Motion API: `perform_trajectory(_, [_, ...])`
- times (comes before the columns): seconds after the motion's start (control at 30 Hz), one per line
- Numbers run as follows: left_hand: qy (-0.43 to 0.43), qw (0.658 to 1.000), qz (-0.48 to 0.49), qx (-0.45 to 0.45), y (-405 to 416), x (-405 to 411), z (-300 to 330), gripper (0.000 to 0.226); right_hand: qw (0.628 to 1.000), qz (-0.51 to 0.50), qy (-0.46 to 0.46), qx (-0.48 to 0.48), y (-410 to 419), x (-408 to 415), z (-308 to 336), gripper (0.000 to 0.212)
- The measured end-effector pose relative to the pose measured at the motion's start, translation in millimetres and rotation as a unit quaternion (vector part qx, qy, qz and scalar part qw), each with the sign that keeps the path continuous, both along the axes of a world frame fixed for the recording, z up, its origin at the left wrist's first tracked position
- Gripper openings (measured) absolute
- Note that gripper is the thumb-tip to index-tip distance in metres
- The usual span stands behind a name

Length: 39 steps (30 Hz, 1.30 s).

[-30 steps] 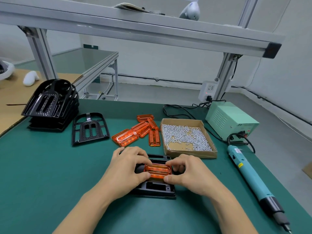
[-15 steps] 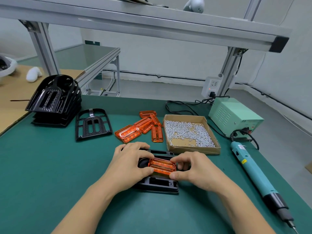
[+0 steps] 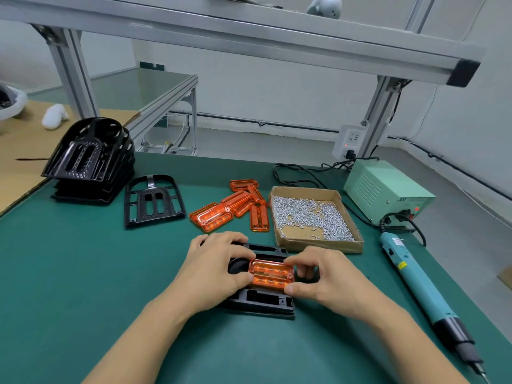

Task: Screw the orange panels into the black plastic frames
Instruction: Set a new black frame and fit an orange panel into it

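orange panel ends and black frame partly hidden by hands.

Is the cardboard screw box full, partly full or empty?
Partly full. Small silver screws cover most of the open brown cardboard box, but bare cardboard shows in patches near its front.

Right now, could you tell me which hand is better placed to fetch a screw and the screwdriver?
Probably the right hand: the screw box and electric screwdriver lie on its side.

Head-worn view, angled down, close over green bench
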State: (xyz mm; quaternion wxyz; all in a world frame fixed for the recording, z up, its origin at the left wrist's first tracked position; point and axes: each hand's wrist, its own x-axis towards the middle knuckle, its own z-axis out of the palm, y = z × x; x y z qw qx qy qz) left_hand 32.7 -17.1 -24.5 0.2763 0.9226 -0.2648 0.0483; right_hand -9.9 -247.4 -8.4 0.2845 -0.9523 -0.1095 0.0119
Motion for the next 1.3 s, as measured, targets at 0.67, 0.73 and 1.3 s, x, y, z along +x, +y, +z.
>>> perform_trajectory(0.67, [0.017, 1.0, 0.006, 0.007, -2.4, -0.1, 2.5, 0.03, 0.999, 0.033, 0.035, -0.021, 1.8, 7.5, 9.6, 0.042])
perform_trajectory(0.73, [0.02, 1.0, 0.005, -0.002, -1.4, -0.3, 2.9, 0.031, 0.999, 0.035, 0.027, -0.032, 2.7, 8.2, 9.4, 0.039])
perform_trajectory(1.3, [0.047, 0.998, 0.027, 0.036, -6.7, 1.5, 7.4, 0.042, 0.992, 0.052, -0.006, -0.11, 7.8, 9.3, 8.6, 0.047])
